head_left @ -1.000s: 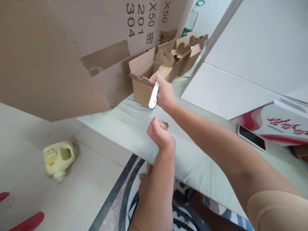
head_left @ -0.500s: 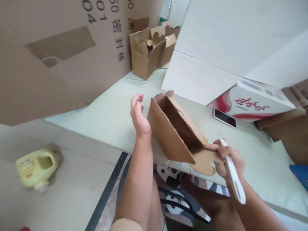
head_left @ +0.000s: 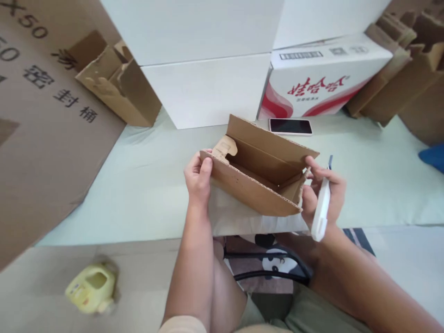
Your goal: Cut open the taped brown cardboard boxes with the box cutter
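An open-topped cardboard box [head_left: 255,192] is held in front of me, just above the bed-like surface. My left hand [head_left: 197,178] is closed on its left end, thumb on the near wall. A cut-out flap [head_left: 225,148] folds in at that end. My right hand [head_left: 335,196] holds a white utility knife [head_left: 322,208], its blade sticking out at the top and pointing away from me. Fingers of that same hand also touch the right end of the box. The inside of the box shows no contents.
A phone [head_left: 290,126] lies behind the box, before a white and red carton [head_left: 319,85]. White panels [head_left: 208,88] stand at the back. Folded cardboard boxes [head_left: 135,95] lean at left beside a large carton [head_left: 69,148]. A yellow jug [head_left: 92,286] is on the floor.
My left hand has gone from free beside the box to gripping its left end. The box has turned and levelled, its right flap has swung up, and my view has shifted right.
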{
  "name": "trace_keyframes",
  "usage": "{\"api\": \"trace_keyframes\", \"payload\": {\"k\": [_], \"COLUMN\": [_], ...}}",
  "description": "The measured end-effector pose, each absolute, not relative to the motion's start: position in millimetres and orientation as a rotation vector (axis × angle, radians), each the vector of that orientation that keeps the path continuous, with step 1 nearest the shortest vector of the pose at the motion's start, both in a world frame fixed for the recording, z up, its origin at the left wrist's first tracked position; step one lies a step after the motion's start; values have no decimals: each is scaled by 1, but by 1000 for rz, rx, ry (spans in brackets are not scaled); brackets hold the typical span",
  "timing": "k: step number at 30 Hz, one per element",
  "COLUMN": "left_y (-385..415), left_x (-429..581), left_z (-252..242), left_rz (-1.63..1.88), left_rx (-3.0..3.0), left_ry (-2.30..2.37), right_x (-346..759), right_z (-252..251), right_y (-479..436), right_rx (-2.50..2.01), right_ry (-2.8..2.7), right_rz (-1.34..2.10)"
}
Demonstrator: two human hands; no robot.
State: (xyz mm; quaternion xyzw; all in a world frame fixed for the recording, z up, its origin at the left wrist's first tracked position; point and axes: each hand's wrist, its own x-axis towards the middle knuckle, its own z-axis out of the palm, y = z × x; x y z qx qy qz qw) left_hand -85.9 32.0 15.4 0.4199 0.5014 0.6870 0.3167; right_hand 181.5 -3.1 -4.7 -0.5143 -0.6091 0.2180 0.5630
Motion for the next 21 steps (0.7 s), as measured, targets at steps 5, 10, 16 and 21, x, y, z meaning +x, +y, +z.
{"api": "trace_keyframes", "payload": {"k": [5,10,16,21], "left_y": [43,56,62,60], "left_x": [-67,-51,-47,-68], "left_z": [12,8,10,11], "left_rz": [1845,1860,1497,1549], "left_rx": [1181,1569,1915,1623], "left_ry": [1358,1450,1478,1562], "right_x": [195,203,210,219], "right_z": [-4,1,-2,-11], "right_y": [3,-5,-8,8], "right_rx": [-1167,-1022,-1042,-1283], "right_ry": [-1374,-1502,-1339,-1187], "right_rz": [487,707,754,902]}}
